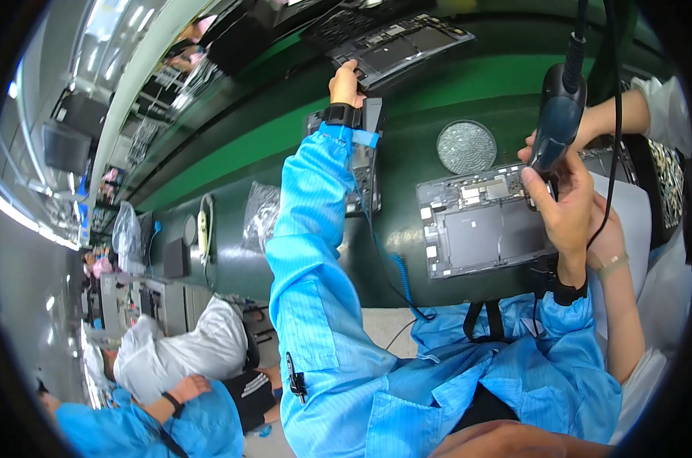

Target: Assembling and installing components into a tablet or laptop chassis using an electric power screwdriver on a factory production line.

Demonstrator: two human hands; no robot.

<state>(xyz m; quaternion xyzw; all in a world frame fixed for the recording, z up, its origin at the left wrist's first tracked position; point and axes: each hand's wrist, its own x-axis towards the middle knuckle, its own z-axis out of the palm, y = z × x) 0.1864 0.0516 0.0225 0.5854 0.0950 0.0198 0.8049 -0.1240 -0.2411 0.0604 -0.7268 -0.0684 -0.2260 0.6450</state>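
Observation:
My left arm reaches far forward, and my left hand (346,85) is closed on the near-left corner of an opened tablet-like device (403,49) with its circuit board and black batteries bare. Close to my body, my right hand (566,200) is closed around the lower end of a dark corded electric screwdriver (557,114). The tool stands over a second opened device (483,237), which lies flat on the bench; its tip is partly hidden by my fingers. Another person's hand (579,133) is behind the screwdriver, partly covered by it.
A round dish of small shiny pieces (466,147) stands beyond the near device. Under my left forearm lies another device (369,172). Clear plastic bags (262,216) are at left. A co-worker's other hand (609,237) is beside my right wrist. A coiled blue cord (402,275) hangs over the bench edge.

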